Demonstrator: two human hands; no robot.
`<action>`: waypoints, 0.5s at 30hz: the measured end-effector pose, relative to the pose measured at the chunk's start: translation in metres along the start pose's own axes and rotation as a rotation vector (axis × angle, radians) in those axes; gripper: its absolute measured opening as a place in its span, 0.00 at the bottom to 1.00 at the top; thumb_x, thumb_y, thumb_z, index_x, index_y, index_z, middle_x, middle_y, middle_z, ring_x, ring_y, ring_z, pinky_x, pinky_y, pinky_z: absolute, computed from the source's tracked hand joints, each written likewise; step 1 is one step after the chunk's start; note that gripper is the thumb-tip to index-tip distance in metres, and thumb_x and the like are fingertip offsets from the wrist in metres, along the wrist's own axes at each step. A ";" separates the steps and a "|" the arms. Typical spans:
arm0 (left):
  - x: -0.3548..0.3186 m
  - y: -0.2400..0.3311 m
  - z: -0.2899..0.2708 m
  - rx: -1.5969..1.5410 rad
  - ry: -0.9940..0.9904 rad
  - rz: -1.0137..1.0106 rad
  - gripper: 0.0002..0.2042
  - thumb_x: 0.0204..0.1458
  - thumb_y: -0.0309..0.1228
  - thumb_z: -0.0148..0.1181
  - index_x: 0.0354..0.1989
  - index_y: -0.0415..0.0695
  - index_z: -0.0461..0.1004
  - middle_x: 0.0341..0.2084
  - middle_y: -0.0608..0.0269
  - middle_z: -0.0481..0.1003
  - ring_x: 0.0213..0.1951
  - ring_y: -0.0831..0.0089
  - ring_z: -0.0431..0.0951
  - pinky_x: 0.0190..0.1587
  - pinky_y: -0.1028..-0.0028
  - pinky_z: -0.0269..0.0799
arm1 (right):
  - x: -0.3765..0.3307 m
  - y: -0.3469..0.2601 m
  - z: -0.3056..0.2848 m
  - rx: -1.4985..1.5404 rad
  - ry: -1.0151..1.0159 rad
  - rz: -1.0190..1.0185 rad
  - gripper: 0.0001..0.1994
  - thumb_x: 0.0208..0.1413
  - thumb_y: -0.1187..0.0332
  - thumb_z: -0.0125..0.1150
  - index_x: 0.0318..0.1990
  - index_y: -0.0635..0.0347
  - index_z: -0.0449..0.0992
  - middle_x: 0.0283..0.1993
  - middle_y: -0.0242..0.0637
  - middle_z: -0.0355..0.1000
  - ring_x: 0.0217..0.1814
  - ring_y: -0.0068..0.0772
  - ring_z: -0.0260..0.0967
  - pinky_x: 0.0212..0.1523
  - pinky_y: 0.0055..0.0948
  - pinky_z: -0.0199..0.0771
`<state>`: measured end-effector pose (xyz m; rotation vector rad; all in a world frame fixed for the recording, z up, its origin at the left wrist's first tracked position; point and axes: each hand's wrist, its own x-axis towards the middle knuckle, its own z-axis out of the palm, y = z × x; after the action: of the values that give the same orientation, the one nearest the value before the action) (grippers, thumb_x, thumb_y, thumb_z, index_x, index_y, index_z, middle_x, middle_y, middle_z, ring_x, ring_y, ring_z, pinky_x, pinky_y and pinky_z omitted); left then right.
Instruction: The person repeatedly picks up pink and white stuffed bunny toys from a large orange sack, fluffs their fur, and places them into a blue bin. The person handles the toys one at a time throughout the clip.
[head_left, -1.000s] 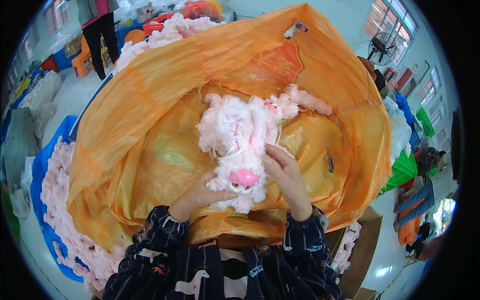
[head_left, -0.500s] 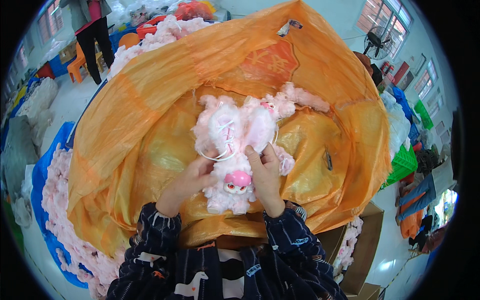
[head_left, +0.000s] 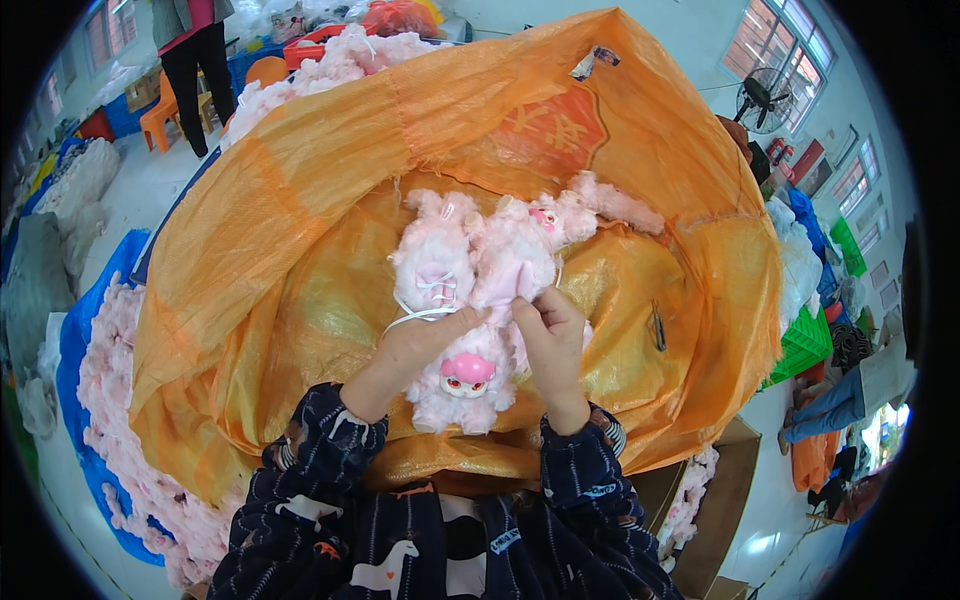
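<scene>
Orange sheet (head_left: 330,300), edges (head_left: 768,300) beyond doll (head_left: 468,372)

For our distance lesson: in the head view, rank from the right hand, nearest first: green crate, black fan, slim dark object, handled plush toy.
1. Plush toy: touching the right hand
2. Slim dark object: right, on the sack
3. Green crate: outside, right
4. Black fan: upper right
</scene>
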<state>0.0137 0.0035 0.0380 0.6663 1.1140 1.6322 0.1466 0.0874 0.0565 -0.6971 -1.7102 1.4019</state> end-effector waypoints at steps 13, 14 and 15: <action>-0.004 0.005 0.024 0.132 -0.099 0.222 0.14 0.46 0.27 0.57 0.43 0.38 0.68 0.35 0.66 0.71 0.35 0.81 0.69 0.37 0.78 0.67 | 0.010 0.009 0.004 0.468 0.124 0.107 0.11 0.52 0.64 0.54 0.33 0.65 0.72 0.26 0.26 0.68 0.26 0.12 0.60 0.27 0.15 0.60; -0.004 0.002 0.020 0.185 -0.080 0.246 0.14 0.46 0.27 0.57 0.42 0.38 0.69 0.34 0.66 0.71 0.34 0.82 0.69 0.36 0.79 0.67 | 0.009 0.013 0.001 0.488 0.133 0.161 0.11 0.52 0.64 0.54 0.33 0.65 0.72 0.27 0.26 0.68 0.26 0.12 0.61 0.27 0.15 0.60; -0.001 -0.004 0.013 0.238 -0.060 0.270 0.13 0.46 0.27 0.57 0.42 0.38 0.69 0.33 0.67 0.71 0.34 0.82 0.69 0.36 0.79 0.66 | 0.008 0.013 0.001 0.517 0.156 0.190 0.11 0.52 0.64 0.54 0.34 0.65 0.73 0.27 0.26 0.69 0.27 0.12 0.61 0.27 0.15 0.60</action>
<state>0.0271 0.0069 0.0397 1.0517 1.2267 1.7049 0.1400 0.0965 0.0456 -0.6621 -1.1118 1.7782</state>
